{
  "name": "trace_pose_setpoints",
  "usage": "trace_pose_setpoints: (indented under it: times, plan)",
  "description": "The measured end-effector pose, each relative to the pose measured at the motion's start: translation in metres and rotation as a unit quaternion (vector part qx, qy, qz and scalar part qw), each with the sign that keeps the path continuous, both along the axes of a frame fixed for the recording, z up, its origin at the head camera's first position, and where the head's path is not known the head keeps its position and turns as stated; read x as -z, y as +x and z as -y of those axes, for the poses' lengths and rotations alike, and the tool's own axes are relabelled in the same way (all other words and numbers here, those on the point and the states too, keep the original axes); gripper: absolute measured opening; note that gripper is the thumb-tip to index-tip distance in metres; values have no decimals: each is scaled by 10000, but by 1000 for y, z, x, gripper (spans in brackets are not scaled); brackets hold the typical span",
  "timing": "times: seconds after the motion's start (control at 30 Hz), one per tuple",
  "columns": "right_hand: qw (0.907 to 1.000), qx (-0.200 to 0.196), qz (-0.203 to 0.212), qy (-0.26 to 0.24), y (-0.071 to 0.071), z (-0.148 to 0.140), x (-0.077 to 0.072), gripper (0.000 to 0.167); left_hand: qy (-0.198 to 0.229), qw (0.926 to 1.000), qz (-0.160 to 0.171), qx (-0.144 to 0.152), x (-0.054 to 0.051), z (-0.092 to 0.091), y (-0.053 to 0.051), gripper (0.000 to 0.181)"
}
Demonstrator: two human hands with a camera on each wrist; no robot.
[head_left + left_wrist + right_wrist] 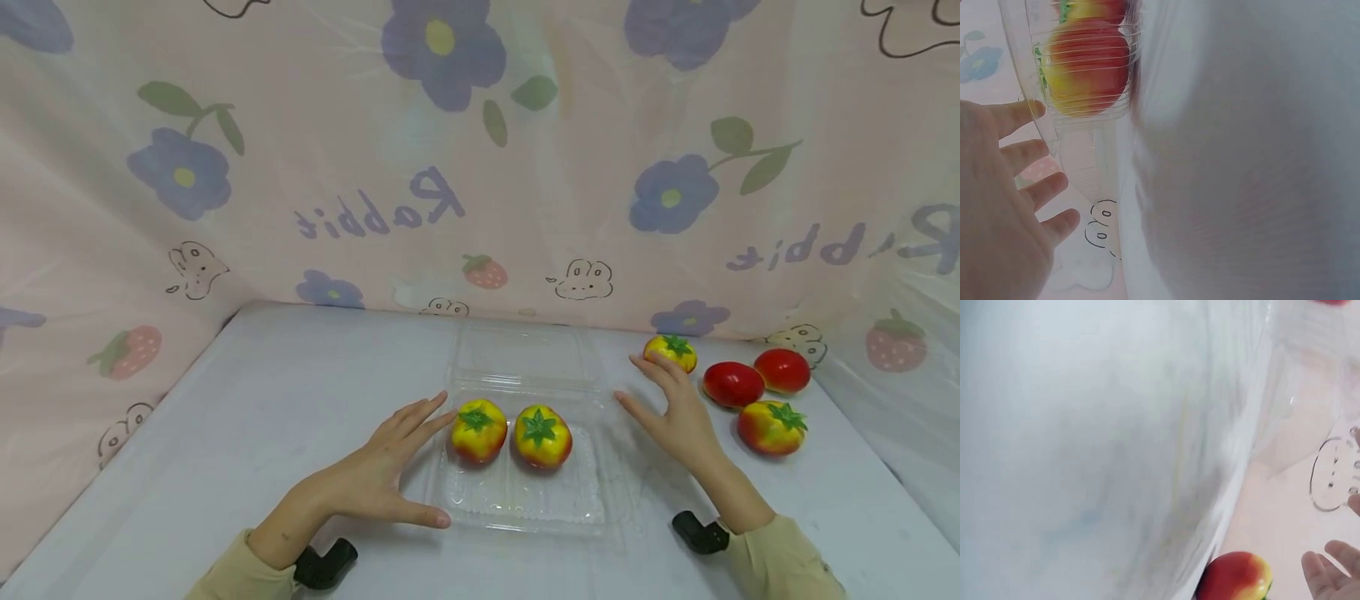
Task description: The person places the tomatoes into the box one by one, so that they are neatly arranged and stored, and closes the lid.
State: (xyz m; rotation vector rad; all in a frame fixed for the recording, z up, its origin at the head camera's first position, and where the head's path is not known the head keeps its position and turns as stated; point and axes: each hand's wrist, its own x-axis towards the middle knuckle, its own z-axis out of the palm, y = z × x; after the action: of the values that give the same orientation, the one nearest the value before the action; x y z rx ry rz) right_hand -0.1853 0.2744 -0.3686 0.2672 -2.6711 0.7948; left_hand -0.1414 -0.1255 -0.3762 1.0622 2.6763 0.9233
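A clear plastic container (525,500) lies with its lid (525,354) folded back, holding two red-yellow fruits (478,432) (543,437) side by side. At its left edge is my left hand (375,475), fingers spread and thumb apart; in the left wrist view the hand (997,200) has a fingertip at the container's rim (1025,87). My right hand (678,417) reaches over the table right of the container, fingers extended, fingertips by another yellow fruit (667,350) at the back. In the right wrist view, that hand (1335,572) is beside a red-yellow fruit (1232,578), with a gap between them.
On the right of the white table (187,467) are two red fruits (733,384) (782,371) and a red-yellow one (772,428). A patterned curtain (525,200) stands behind. Each wrist carries a black device (326,564) (700,532).
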Motion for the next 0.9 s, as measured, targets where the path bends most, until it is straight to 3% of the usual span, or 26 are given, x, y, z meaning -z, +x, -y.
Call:
trace_pose_setpoints:
  times: [0.27,0.9]
  plan:
    - [9970,371,628,-249,-7,-14,-8,60,30,10000,17,36,-2,-1,-1,108]
    - [9917,626,1099,-213,-22,-36,-8,70,18,10000,24,0,0,-1,-1,107]
